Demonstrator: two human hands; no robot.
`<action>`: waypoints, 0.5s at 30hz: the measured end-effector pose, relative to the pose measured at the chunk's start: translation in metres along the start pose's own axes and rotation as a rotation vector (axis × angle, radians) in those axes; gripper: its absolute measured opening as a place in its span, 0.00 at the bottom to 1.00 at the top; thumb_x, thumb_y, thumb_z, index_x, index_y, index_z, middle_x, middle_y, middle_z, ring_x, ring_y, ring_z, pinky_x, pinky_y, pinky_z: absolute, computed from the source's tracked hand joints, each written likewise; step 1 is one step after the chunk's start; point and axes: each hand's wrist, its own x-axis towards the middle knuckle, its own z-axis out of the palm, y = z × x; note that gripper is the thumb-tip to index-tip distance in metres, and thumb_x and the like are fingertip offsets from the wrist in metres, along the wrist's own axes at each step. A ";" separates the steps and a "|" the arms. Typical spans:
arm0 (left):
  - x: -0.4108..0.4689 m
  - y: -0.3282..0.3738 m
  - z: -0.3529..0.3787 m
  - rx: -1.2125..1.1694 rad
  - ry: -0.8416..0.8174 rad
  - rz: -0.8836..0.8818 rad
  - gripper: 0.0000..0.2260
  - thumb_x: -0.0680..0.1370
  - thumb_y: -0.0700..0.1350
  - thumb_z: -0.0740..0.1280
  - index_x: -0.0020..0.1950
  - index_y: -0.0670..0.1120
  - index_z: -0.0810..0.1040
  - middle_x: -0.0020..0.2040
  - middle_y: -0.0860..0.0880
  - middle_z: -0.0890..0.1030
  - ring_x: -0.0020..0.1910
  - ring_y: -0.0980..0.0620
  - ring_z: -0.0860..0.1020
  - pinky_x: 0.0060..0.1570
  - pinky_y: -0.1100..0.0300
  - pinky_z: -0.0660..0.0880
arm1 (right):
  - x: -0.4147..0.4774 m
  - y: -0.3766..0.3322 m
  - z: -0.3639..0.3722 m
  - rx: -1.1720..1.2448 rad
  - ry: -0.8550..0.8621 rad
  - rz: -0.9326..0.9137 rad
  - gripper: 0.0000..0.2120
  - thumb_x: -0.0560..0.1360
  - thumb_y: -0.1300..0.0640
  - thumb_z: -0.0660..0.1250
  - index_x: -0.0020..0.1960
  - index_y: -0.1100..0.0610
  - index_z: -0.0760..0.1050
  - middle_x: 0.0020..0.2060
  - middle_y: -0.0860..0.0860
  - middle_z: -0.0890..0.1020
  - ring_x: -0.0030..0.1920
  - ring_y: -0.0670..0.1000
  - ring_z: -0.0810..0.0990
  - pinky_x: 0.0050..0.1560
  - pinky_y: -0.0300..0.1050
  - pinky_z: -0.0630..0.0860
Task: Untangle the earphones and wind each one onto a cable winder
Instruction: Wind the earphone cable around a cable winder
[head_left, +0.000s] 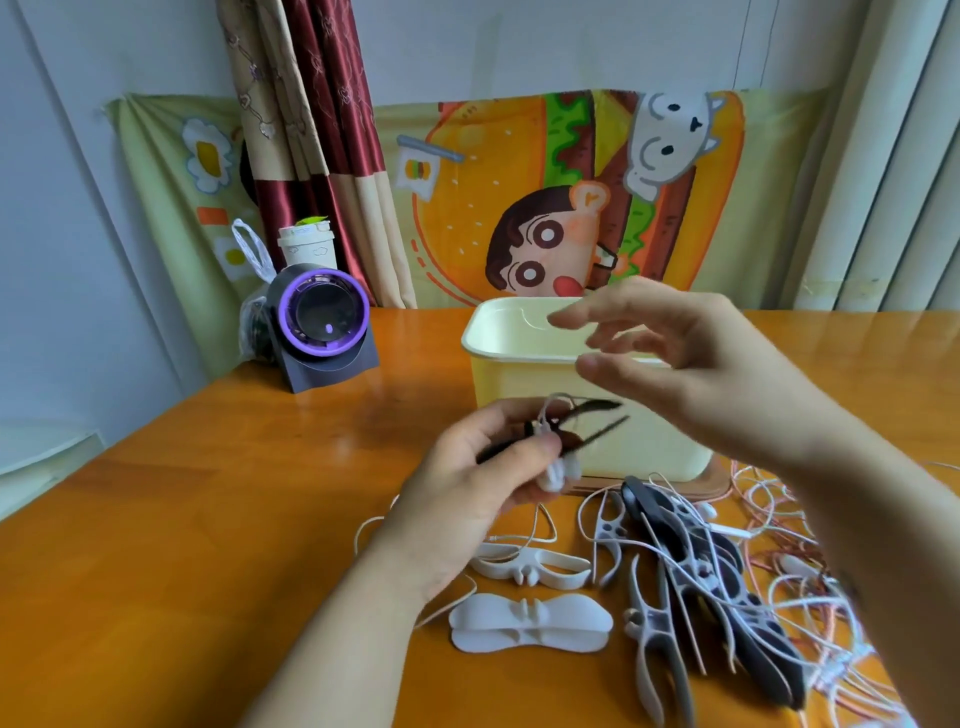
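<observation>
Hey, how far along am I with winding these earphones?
Early. No finished winder shows on the table. In hand: the left hand grips a dark winder with white cable bunched on it; the right hand hovers open above. To do: the tangle of white and pink cables and the bare white winders.

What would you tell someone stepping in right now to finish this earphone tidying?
Left hand grips a black winder with a white earphone cable bunched on it.
Right hand is open, hovering just above, holding nothing.
Spare winders lie on the table, on the person's side of the cream box.
Tangle of cables, white and pink, sits at the right, draped over more winders.
Done: apparently one earphone partly wound.
Left: finish it, then untangle and wind the rest.
</observation>
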 end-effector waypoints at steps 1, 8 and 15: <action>-0.002 0.003 -0.001 -0.002 -0.070 -0.026 0.11 0.68 0.44 0.72 0.50 0.49 0.85 0.44 0.46 0.84 0.41 0.52 0.81 0.41 0.63 0.77 | 0.000 0.001 -0.002 0.068 -0.073 0.061 0.14 0.69 0.53 0.69 0.55 0.45 0.78 0.52 0.44 0.81 0.53 0.44 0.80 0.56 0.39 0.76; -0.009 0.018 -0.012 0.034 -0.201 -0.129 0.14 0.63 0.46 0.73 0.48 0.54 0.84 0.45 0.45 0.83 0.40 0.53 0.81 0.38 0.65 0.76 | -0.010 0.011 -0.004 0.482 -0.627 0.500 0.22 0.72 0.49 0.68 0.64 0.52 0.71 0.48 0.56 0.83 0.38 0.55 0.80 0.42 0.43 0.79; -0.009 0.014 -0.010 0.287 -0.252 -0.172 0.12 0.64 0.51 0.73 0.46 0.55 0.80 0.44 0.48 0.85 0.43 0.57 0.81 0.41 0.67 0.75 | -0.008 0.003 -0.014 -0.077 -0.669 0.317 0.22 0.64 0.35 0.69 0.50 0.48 0.82 0.37 0.49 0.83 0.36 0.45 0.77 0.40 0.38 0.72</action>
